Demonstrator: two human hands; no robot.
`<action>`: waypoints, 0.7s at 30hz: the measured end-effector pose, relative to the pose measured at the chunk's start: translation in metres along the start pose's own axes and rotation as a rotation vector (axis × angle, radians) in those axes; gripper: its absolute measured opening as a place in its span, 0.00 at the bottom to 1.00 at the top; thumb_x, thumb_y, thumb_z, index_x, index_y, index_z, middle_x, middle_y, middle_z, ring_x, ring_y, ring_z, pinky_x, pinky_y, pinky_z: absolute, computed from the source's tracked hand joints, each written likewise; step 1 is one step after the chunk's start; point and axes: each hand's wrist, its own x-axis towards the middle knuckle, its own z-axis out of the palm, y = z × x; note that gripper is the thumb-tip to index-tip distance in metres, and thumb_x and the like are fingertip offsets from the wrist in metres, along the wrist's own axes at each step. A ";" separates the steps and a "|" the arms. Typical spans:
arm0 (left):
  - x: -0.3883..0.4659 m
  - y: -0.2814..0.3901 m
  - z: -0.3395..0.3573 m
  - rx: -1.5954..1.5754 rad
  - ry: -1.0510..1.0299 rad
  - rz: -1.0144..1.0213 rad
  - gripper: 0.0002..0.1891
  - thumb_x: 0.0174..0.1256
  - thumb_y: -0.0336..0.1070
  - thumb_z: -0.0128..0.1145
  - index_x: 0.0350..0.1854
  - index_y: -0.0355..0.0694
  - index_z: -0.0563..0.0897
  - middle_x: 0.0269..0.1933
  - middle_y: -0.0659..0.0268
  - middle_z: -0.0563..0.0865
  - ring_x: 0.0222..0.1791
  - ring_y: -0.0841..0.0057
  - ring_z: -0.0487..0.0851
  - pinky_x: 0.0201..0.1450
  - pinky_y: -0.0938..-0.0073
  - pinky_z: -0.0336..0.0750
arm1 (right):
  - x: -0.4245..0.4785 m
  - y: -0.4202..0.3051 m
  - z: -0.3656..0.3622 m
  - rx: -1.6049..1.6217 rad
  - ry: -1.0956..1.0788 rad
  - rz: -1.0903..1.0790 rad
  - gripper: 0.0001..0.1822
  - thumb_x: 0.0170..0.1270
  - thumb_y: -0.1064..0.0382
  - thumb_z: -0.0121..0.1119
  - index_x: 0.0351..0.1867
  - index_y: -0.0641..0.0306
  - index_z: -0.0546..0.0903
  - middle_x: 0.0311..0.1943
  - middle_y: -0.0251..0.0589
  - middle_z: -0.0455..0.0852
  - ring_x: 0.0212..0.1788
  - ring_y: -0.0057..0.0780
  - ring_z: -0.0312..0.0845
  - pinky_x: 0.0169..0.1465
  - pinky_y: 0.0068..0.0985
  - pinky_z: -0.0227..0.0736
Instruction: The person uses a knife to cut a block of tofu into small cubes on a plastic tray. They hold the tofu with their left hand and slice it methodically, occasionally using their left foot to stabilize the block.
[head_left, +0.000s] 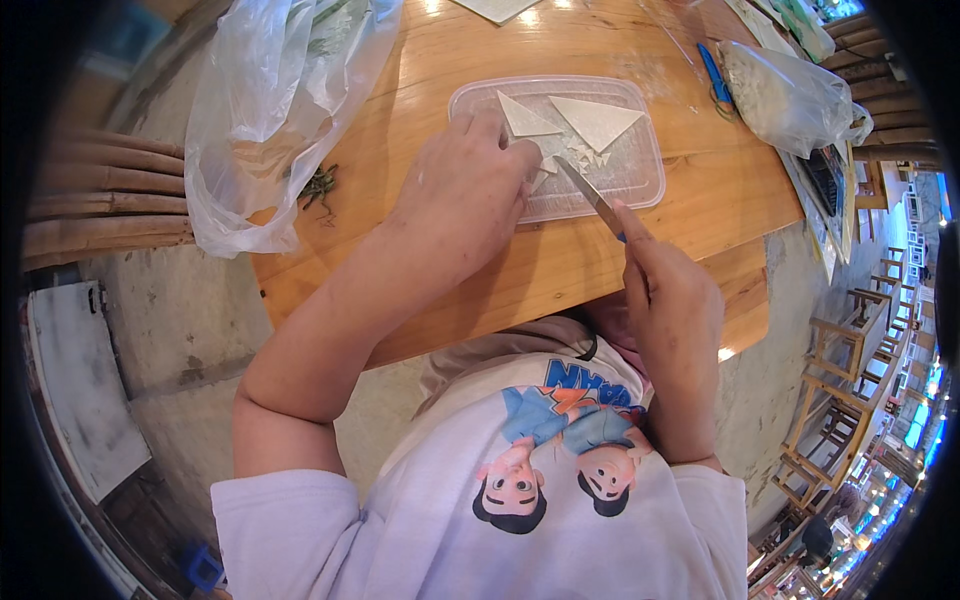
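A translucent plastic lid (480, 88) lies on the wooden table in front of me. Two thin, off-white triangular sheets (598, 120) rest on its far half, with several tiny cut scraps (589, 157) nearer its middle. My left hand (469, 180) bends over the lid's left side, its fingertips holding down a small off-white piece (550, 164) that they partly cover. In my right hand (667, 289) is a knife (589, 191) with a blue handle, mostly hidden by the fingers. Its blade slants to the far left, the tip beside the held piece.
A clear plastic bag (262, 150) hangs over the table's left edge, beside wilted green leaves (320, 185). At the far right are blue-handled scissors (715, 73) and a filled plastic bag (784, 94). Part of another pale sheet (499, 7) shows at the far edge. Wooden stools (847, 345) stand to the right.
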 end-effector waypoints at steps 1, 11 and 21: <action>0.000 0.000 0.000 -0.006 0.007 0.001 0.15 0.64 0.27 0.66 0.53 0.39 0.86 0.48 0.54 0.82 0.53 0.53 0.82 0.57 0.55 0.77 | 0.001 0.001 0.001 0.012 0.010 -0.003 0.18 0.69 0.71 0.63 0.58 0.56 0.89 0.32 0.50 0.85 0.34 0.48 0.85 0.41 0.40 0.77; -0.004 0.005 0.000 0.020 -0.001 0.021 0.16 0.64 0.27 0.67 0.54 0.42 0.89 0.48 0.54 0.82 0.52 0.54 0.83 0.56 0.56 0.79 | 0.000 -0.001 0.004 0.064 0.009 -0.018 0.22 0.67 0.73 0.63 0.62 0.54 0.88 0.33 0.51 0.85 0.34 0.47 0.85 0.41 0.37 0.78; -0.003 0.006 0.002 0.053 -0.004 0.019 0.16 0.63 0.27 0.67 0.54 0.43 0.89 0.47 0.54 0.82 0.51 0.55 0.83 0.55 0.57 0.79 | -0.002 0.001 0.013 -0.031 -0.056 -0.037 0.29 0.70 0.65 0.63 0.73 0.44 0.79 0.27 0.38 0.82 0.32 0.42 0.83 0.47 0.45 0.76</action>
